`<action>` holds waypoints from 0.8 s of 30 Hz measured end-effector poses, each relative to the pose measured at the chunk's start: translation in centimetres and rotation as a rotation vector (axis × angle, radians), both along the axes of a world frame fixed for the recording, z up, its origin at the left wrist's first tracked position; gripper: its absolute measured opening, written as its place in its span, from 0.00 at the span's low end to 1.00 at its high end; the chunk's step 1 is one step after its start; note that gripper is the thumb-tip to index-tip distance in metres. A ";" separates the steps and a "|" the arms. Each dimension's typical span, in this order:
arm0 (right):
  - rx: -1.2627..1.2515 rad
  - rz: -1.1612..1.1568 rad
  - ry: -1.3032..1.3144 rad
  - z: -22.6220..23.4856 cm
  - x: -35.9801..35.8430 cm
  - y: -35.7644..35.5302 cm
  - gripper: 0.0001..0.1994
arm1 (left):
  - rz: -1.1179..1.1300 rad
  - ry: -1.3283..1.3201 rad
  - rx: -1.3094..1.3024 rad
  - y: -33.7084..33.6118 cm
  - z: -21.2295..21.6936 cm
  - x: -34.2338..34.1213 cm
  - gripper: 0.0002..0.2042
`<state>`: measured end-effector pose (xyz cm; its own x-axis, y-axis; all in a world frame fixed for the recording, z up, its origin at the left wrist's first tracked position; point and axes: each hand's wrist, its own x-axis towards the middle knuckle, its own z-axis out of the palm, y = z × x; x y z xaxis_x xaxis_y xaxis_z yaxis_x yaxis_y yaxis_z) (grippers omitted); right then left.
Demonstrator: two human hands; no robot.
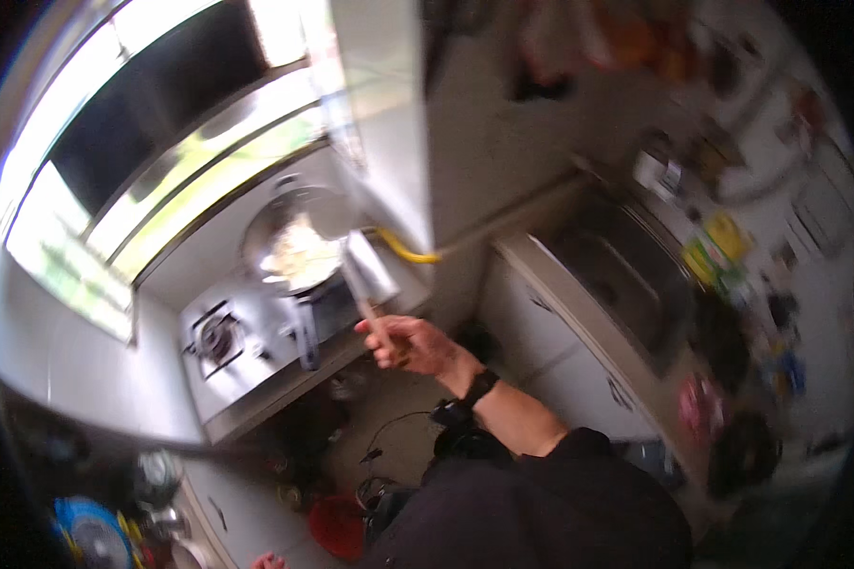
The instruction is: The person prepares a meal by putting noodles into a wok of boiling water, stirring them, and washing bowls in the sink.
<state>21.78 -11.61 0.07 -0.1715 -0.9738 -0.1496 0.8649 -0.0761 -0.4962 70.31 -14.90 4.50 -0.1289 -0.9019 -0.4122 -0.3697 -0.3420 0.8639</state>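
The right hand [408,343] was closed round the wooden handle of a broad steel spatula [368,267], its blade at the rim of the round metal wok [289,248] of pale food on the gas stove [256,332]; a firm grip and level blade would have served best. The left hand [268,560] barely showed, state unclear

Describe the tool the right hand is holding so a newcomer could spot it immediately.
Start at the gas stove under the window. On its right burner sits a wok of pale food. The tool is the spatula that the right hand grips by a wooden handle: its flat, shiny metal blade is at the wok's rim.
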 end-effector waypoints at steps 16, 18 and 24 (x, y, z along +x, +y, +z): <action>1.568 -0.950 1.252 -6.6 6.2 39.9 0.12 | -0.559 -0.009 0.028 -3.8 -3.9 2.0 0.15; 1.634 -0.938 1.254 -7.0 5.5 43.4 0.11 | -0.608 0.068 0.017 -3.3 -6.0 1.8 0.12; 1.634 -0.988 1.353 -10.5 4.5 51.4 0.21 | -0.643 0.102 0.048 1.3 -8.6 -0.2 0.12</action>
